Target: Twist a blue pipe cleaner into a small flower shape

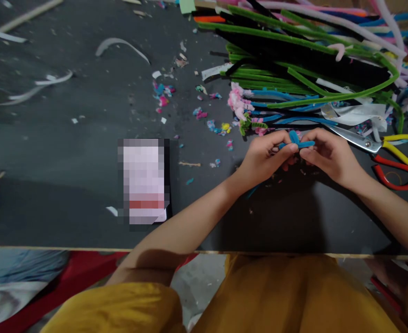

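Note:
My left hand (263,157) and my right hand (327,155) meet over the dark grey table (68,157), both pinching a short blue pipe cleaner (296,141) that is bent into loops between the fingertips. Each hand's fingers are closed on it. Just beyond the hands lies a small pink pipe-cleaner flower (238,102) with a green stem piece (250,124).
A big pile of green, black, blue and pink pipe cleaners (304,60) covers the far right. Scissors with yellow and red handles (394,155) lie right of my right hand. A phone (144,181) sits on the left. Coloured snippets (204,113) and paper strips (120,45) litter the table.

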The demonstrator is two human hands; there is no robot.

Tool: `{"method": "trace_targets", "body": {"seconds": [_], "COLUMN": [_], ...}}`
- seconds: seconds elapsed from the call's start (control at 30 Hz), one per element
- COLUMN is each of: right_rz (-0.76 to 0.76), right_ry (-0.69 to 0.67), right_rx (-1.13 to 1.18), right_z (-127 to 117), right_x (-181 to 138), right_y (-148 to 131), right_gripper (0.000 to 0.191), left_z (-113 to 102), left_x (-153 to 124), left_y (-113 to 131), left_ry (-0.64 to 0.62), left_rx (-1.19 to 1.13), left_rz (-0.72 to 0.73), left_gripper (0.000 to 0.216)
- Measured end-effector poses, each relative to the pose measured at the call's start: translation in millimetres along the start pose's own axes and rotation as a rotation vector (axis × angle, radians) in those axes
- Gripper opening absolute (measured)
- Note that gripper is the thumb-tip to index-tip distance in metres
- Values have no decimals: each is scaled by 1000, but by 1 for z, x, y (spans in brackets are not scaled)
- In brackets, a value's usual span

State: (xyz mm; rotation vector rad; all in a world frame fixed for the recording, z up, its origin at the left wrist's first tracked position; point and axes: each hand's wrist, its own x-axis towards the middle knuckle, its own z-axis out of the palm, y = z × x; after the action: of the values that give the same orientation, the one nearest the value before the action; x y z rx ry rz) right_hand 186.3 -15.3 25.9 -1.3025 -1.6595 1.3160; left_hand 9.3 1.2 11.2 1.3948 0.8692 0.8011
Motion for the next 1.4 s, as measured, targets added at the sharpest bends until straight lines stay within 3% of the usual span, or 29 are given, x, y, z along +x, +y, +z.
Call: {"method": "trace_targets", "body": {"seconds": [0.17,0.27,0.37,0.47,0.57,0.8,0.9,0.97,1.07,1.13,1.23,1.3,1.4], "right_rz": [384,487,463,351,169,-626,-786,-708,-511,-213,159,277,341], "right_ry": [-51,-36,-48,-51,11,100,38,33,148,177,31,-26,-21], "right_rx": [481,549,512,360,115,-427,-591,-629,-560,-297,147,359,493], "right_z": [0,0,0,1,3,-2,-8,-9,-5,-1,2,1,-1], "right_x": [4,5,4,2,-2,-7,-9,-9,-7,-4,2,4,5], "right_y": [-8,-10,-9,-6,-3,10,18,19,13,5,-4,-6,-5], "right_gripper": [12,9,7,8,5,19,21,17,14,6,17,22,20], "left_z": [-1,0,0,1,2,1,0,0,1,3,4,4,3], "left_x": [-2,-4,-6,-7,-7,-1,1,1,-1,-2,-4,-4,-5], "left_y": [-7,-12,-14,-12,-4,13,12,11,10,8,4,1,-3], "left_ry": [88,85,61,34,-11,-212,-347,-345,-134,-4,89,126,145], "left_rx": [473,671,760,661,324,-522,-706,-677,-449,-276,-38,118,333], "left_rz": [384,461,455,364,167,-447,-570,-548,-360,-217,-32,70,206], "left_gripper": [30,28,29,28,28,21,21,22,26,31,36,37,34]}}
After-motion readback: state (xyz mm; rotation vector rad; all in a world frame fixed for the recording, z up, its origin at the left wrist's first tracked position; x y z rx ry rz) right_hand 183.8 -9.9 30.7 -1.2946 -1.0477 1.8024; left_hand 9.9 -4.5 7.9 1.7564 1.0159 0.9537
